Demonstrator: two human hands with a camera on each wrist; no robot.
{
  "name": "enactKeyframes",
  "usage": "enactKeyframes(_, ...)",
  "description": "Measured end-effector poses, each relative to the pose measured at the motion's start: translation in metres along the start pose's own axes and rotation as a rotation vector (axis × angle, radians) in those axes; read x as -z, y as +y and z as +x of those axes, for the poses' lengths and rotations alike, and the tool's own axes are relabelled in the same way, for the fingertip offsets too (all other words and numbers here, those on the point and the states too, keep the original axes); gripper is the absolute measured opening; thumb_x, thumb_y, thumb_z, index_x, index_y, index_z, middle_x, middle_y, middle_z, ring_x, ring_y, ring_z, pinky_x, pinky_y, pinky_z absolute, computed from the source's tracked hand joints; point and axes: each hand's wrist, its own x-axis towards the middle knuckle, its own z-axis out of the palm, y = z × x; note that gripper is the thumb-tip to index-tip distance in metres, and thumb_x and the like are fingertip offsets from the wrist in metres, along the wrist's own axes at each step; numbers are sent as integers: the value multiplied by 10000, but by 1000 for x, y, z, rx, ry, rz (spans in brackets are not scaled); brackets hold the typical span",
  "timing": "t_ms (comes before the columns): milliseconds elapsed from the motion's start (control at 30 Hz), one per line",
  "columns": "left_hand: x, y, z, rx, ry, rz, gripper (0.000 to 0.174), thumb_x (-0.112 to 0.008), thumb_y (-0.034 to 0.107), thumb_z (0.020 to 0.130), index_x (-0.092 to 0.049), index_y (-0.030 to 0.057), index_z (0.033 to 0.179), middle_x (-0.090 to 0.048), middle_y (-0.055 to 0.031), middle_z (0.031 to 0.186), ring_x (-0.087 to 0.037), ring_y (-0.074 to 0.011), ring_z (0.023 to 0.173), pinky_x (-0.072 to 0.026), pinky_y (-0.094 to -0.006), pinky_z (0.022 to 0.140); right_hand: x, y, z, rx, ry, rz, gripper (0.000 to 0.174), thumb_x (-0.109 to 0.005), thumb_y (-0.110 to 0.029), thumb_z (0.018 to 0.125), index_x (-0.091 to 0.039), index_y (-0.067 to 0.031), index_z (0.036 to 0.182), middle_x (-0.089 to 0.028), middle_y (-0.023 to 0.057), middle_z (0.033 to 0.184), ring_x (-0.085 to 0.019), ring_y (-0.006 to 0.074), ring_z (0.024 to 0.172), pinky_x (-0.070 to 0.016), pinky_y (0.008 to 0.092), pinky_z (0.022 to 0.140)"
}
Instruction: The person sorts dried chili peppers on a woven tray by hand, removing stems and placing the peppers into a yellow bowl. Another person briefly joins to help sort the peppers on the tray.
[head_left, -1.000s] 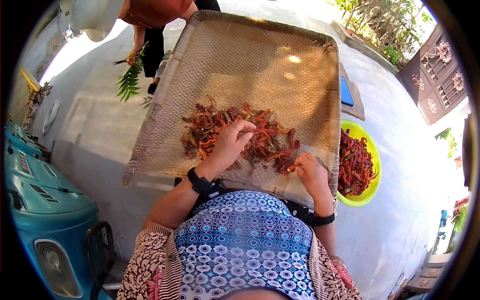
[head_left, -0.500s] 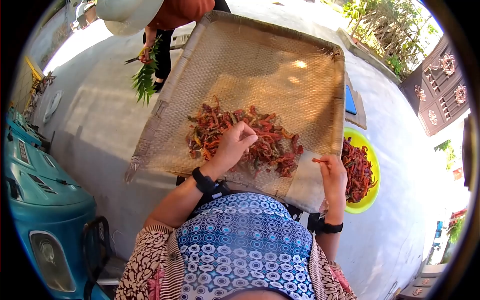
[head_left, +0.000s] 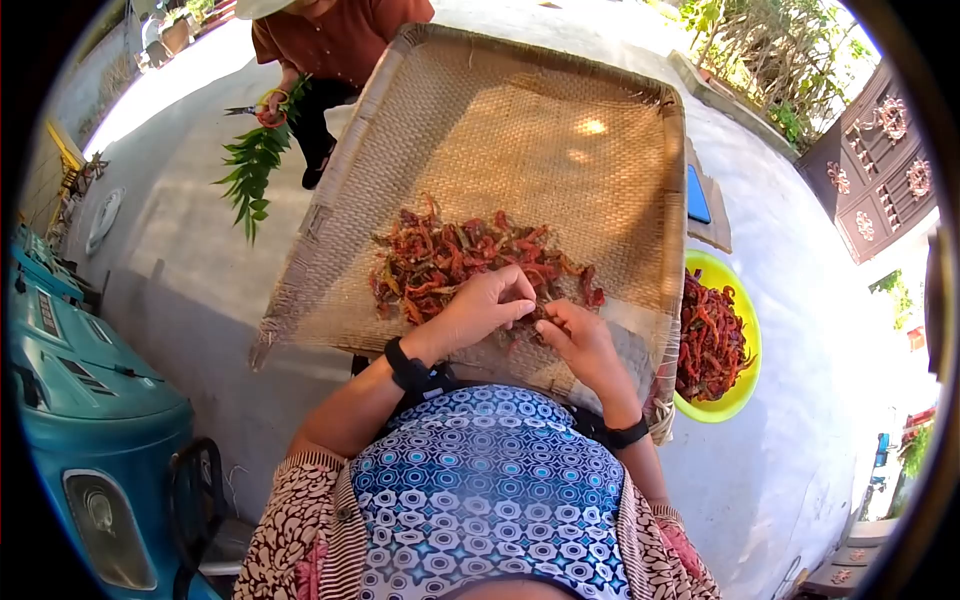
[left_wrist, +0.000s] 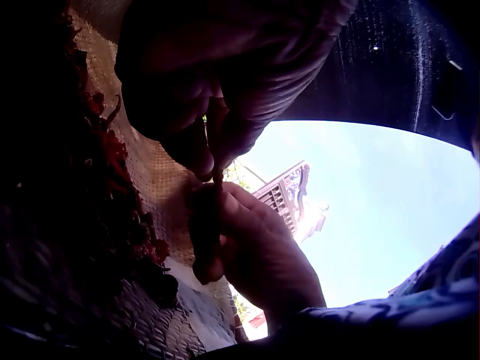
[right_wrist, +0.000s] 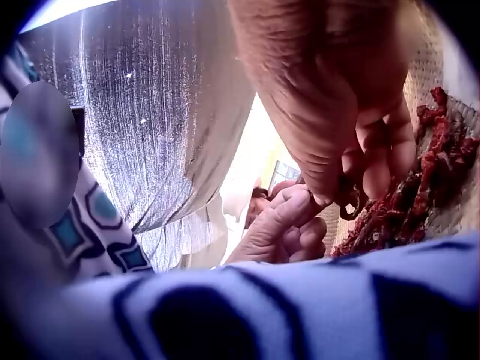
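Observation:
Over the near edge of a heap of wrinkled dried chili peppers, my two hands meet at the fingertips. My right hand pinches one dark, curled chili pepper, mostly covered by the fingers. The left hand pinches its end between thumb and forefinger, as the left wrist view also shows. The heap of red, orange and dark peppers lies on a large woven tray, spread towards its near side.
A yellow-green basin full of dried peppers stands right of the tray. Beyond the tray's right rim lies a blue phone-like object on cardboard. At the far left a person holds scissors and a leafy branch. A teal vehicle stands at left.
My right hand went out right towards the basin with a red piece, then came back left to meet the left hand. The other person shifted, branch in hand.

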Motion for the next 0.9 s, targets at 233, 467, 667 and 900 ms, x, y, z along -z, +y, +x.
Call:
enactKeyframes(233, 18, -9, -7, -11, -161, 696, 258, -705, 87, 769, -619, 77, 1013, -558, -86, 910, -581, -233, 845, -474, -361, 722, 64, 31, -26, -145, 355, -150, 227, -671, -212, 863, -652, -42, 1012, -670, 123, 852, -656, 271, 744, -501, 340, 672)
enactKeyframes(467, 12, -13, -9, -15, -140, 881, 212, -687, 126, 791, -626, 109, 993, -526, -93, 941, -570, -293, 872, -458, -410, 735, 105, 54, -39, -273, 813, -597, 235, -654, -181, 853, -629, -108, 1075, -650, 80, 1043, -561, 292, 1035, -443, 411, 897)
enactKeyframes(667, 10, -15, -2, -80, -60, 600, 204, -627, 175, 903, -604, 45, 1059, -616, -103, 968, -602, -246, 867, -481, -376, 727, 36, 38, 9, -121, 297, -543, 305, -697, -209, 813, -601, -87, 1076, -648, 90, 1001, -564, 302, 1007, -440, 417, 850)
enactKeyframes(900, 10, -20, 1, 69, -14, 355, 266, -601, 213, 950, -570, 7, 1115, -653, -116, 1003, -617, -194, 859, -502, -344, 740, 12, 59, 38, -112, 261, -696, 266, -690, -171, 795, -608, -97, 1038, -650, 90, 978, -562, 297, 979, -403, 419, 855)
